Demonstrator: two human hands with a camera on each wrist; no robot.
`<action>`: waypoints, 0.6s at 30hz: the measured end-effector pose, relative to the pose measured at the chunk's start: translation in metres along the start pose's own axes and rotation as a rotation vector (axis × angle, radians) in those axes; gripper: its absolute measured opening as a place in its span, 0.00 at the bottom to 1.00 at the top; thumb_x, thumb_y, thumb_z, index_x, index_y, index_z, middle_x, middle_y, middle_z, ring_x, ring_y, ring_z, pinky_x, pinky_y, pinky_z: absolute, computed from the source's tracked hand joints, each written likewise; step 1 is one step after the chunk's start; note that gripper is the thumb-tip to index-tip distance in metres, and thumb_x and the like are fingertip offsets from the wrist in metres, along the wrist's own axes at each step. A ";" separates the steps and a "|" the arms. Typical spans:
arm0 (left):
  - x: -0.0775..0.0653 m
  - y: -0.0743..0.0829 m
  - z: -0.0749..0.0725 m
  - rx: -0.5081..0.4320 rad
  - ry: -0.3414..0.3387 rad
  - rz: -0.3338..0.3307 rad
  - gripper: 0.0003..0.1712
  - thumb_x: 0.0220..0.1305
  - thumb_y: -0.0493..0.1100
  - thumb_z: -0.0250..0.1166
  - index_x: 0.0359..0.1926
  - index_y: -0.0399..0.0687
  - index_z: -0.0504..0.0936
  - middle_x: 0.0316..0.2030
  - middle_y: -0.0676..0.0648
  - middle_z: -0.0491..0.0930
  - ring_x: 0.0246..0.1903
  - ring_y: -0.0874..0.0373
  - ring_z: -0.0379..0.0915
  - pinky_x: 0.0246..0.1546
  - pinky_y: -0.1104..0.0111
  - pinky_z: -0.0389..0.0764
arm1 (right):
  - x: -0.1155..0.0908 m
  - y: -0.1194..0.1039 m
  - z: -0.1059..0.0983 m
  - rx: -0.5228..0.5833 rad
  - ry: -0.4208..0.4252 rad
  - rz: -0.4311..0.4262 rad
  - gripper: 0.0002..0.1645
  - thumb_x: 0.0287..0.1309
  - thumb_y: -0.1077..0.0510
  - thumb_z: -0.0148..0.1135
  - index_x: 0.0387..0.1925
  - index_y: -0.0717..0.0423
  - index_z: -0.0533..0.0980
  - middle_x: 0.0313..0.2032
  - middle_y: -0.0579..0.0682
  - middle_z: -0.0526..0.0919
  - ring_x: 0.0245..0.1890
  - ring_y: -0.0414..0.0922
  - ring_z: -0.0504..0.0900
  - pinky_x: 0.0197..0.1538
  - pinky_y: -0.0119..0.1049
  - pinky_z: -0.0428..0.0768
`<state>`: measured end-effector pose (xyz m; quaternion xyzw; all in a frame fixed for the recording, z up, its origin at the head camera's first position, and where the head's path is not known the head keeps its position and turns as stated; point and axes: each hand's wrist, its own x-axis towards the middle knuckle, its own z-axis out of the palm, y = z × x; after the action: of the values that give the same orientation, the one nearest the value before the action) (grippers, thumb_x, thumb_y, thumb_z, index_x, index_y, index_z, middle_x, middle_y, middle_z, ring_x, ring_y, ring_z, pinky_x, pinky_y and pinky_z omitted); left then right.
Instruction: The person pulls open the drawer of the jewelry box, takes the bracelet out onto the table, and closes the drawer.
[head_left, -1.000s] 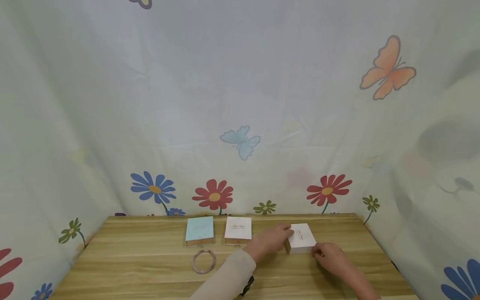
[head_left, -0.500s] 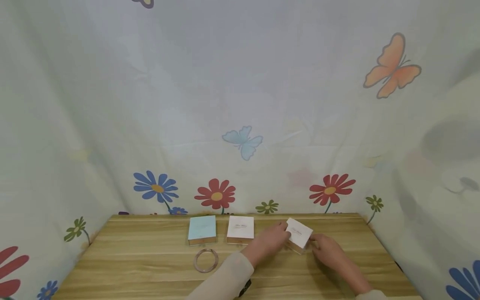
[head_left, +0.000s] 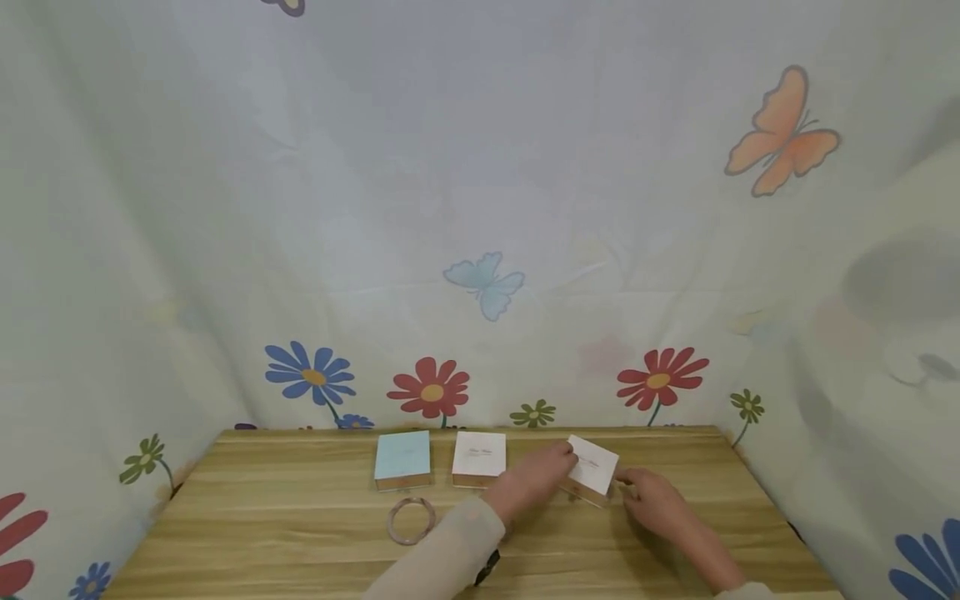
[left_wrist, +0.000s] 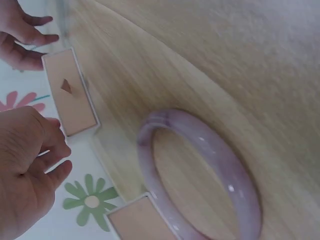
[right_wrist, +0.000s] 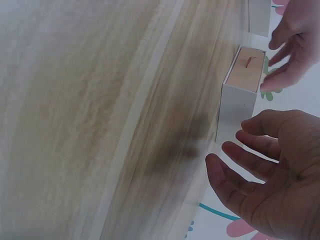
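1. A pale-blue box (head_left: 403, 457) sat leftmost on the wood-grain bench (head_left: 255, 500), brown front toward the person; a purplish bangle (left_wrist: 220, 155) lay flat just before it, untouched.
2. A lettered white box (head_left: 479, 454) stood squarely alongside, facing the same way.
3. The left hand (head_left: 531, 479) reached past it to the turned white box (head_left: 596, 465); its grip was partly wide, fingers loosely bent at that box's left side; whether they pressed it could not be told.
4. The turned white box, the piece being handled, stood slanted on the bench between the hands; a second earlier a plain white side had faced the person; now the brown front with its pull tab (left_wrist: 66, 86) had come round, apparently bringing it closer to its neighbours' facing, slant aside.
5. The right hand (head_left: 655, 498) curved by its right side; the grip was wide, fingers spread; contact was unclear.
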<state>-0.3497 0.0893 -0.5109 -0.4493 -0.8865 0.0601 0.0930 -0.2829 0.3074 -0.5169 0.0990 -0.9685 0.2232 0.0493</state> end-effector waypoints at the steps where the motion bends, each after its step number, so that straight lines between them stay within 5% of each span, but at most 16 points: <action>1: 0.000 -0.002 0.002 -0.018 -0.006 -0.005 0.15 0.72 0.36 0.62 0.58 0.47 0.79 0.56 0.50 0.76 0.56 0.63 0.74 0.55 0.76 0.74 | -0.001 -0.001 0.000 0.005 0.001 -0.004 0.18 0.56 0.71 0.66 0.49 0.68 0.81 0.48 0.62 0.85 0.52 0.60 0.83 0.53 0.56 0.80; 6: 0.000 -0.007 0.011 -0.051 -0.002 -0.012 0.17 0.71 0.35 0.62 0.59 0.48 0.78 0.59 0.50 0.75 0.58 0.62 0.74 0.55 0.77 0.74 | -0.002 0.000 0.001 0.017 0.010 -0.007 0.16 0.57 0.70 0.66 0.49 0.68 0.81 0.47 0.62 0.85 0.48 0.59 0.84 0.49 0.54 0.82; 16: -0.004 -0.008 0.007 -0.035 0.086 0.033 0.11 0.68 0.34 0.65 0.49 0.50 0.84 0.46 0.52 0.77 0.41 0.66 0.73 0.38 0.79 0.74 | 0.006 -0.004 0.006 0.024 -0.012 0.022 0.16 0.56 0.72 0.64 0.48 0.69 0.80 0.45 0.63 0.85 0.47 0.58 0.84 0.49 0.55 0.82; 18: -0.005 -0.009 0.006 -0.123 0.081 0.011 0.09 0.70 0.34 0.63 0.47 0.49 0.84 0.43 0.53 0.76 0.38 0.66 0.70 0.36 0.78 0.72 | 0.009 -0.004 0.007 0.016 0.005 0.003 0.17 0.55 0.75 0.62 0.48 0.70 0.80 0.44 0.62 0.85 0.47 0.59 0.84 0.49 0.55 0.82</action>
<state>-0.3551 0.0793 -0.5152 -0.4610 -0.8816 -0.0123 0.1006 -0.2907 0.2990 -0.5203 0.0973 -0.9667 0.2311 0.0505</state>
